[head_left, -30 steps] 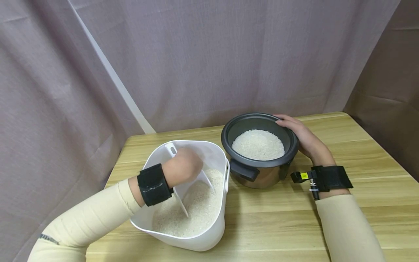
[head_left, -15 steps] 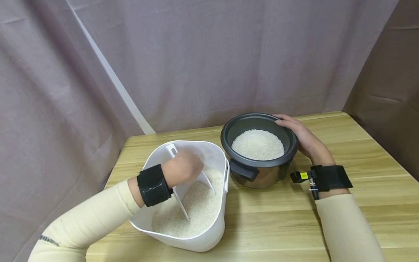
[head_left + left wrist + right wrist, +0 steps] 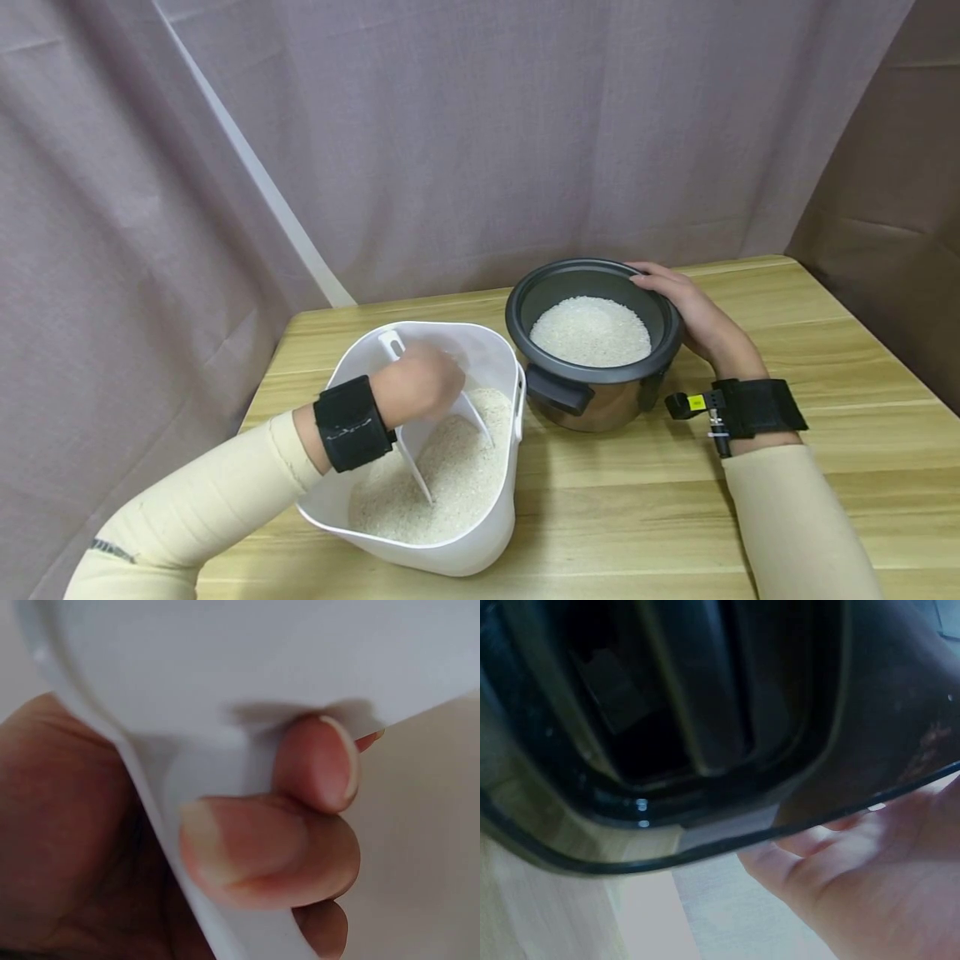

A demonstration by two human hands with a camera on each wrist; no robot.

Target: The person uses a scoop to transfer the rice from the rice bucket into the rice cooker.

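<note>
A white plastic tub [image 3: 495,525] half full of rice stands at the front left of the wooden table. My left hand [image 3: 420,385] is inside it and grips a white scoop [image 3: 442,433] whose blade is sunk in the rice; in the left wrist view the thumb [image 3: 262,851] and a finger pinch the scoop's handle [image 3: 172,795]. A dark rice-cooker pot [image 3: 585,392] with a mound of rice [image 3: 591,332] sits to the right of the tub. My right hand [image 3: 686,312] is curled on the pot's far right rim [image 3: 705,847].
The wooden table [image 3: 825,467] stretches to the right and front of the pot. A grey-purple curtain [image 3: 480,133] hangs behind the table, with a white pole [image 3: 255,175] slanting down its left side. The table's left edge is close to the tub.
The left hand and scoop have shifted only slightly inside the tub. The right hand and the pot have stayed still.
</note>
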